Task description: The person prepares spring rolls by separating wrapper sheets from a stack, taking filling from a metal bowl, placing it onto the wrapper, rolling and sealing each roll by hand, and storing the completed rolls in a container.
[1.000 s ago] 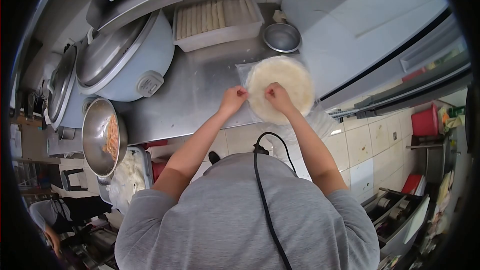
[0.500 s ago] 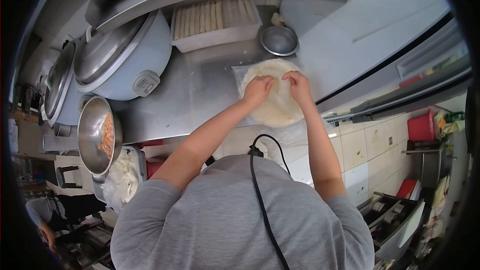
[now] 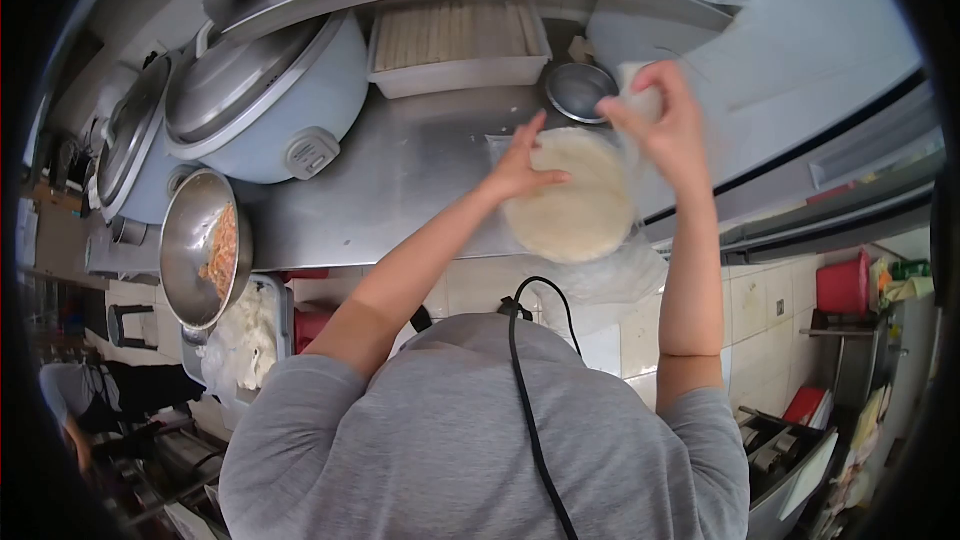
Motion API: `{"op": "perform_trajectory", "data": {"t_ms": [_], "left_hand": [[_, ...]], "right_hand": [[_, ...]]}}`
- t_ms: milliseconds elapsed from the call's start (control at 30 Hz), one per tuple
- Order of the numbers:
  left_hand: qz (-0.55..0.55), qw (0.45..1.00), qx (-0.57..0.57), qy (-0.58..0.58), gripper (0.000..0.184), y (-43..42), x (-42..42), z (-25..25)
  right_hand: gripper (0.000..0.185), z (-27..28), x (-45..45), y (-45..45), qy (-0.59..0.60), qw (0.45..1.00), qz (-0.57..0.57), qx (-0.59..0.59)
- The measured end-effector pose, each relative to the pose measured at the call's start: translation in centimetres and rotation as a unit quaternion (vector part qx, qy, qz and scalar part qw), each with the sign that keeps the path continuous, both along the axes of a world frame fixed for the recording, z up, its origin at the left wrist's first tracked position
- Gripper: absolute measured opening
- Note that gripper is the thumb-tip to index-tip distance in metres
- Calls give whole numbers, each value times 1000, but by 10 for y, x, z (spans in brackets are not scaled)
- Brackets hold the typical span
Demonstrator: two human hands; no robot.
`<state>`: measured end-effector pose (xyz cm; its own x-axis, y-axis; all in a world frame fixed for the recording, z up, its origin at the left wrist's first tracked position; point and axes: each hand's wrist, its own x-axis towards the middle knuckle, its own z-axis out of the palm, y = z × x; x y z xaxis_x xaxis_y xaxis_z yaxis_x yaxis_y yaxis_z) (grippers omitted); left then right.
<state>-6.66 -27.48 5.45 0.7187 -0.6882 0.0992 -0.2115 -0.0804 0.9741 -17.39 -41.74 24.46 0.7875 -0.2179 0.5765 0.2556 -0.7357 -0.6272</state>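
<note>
Left of the steel counter's front edge, a metal bowl [image 3: 206,250] of orange filling [image 3: 222,252] sits tilted, and the light-blue cooker [image 3: 270,110] behind bears a panel [image 3: 312,153] with print too small to read. The left hand [image 3: 522,168], fingers spread, meets the left side of the round, flat wrapper stack [image 3: 575,205], which has no long axis and lies at the counter's front right; above its back right, the blurred right hand [image 3: 668,125] is curled, seemingly pinching something pale.
</note>
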Motion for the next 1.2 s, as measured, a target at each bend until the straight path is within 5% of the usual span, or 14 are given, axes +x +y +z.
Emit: {"op": "perform_trajectory", "data": {"t_ms": [33,100,200,233,300,400,533,633,700,767,900,1000,1067,1200], "left_hand": [[9,1000,1,-1,104,15,-1,26],[82,970,-99,-206,84,49,-6,72],[25,932,4,-361,54,104,3,93],[37,931,9,-362,54,123,6,104],[16,993,108,-47,27,161,12,121],[85,977,188,-55,20,205,31,121],[161,965,169,-116,21,245,56,108],[181,966,158,-96,22,265,53,96],[181,951,145,-206,25,278,60,46],[163,903,241,-317,38,286,47,8],[165,834,417,-321,49,297,-2,-25],[224,860,382,-253,52,332,-27,-28],[322,897,207,-221,44,365,-44,-16],[510,774,146,-345,32,443,-65,27]], "right_hand": [[20,-8,9,10,43,997,36,-49],[24,-23,14,42,91,990,91,-50],[31,-39,21,74,136,973,186,-15],[34,-43,26,81,132,966,221,23],[41,-55,39,89,125,956,255,67],[47,-92,80,89,224,937,229,139],[20,-102,117,109,153,959,203,124],[18,-100,117,123,68,971,226,34],[19,-120,110,132,85,971,223,17],[15,-167,105,137,34,966,243,-76],[23,-240,76,144,127,928,283,-208],[30,-230,72,157,238,904,268,-233],[33,-203,91,189,288,897,263,-209],[29,-139,137,288,169,916,341,-130]]}}
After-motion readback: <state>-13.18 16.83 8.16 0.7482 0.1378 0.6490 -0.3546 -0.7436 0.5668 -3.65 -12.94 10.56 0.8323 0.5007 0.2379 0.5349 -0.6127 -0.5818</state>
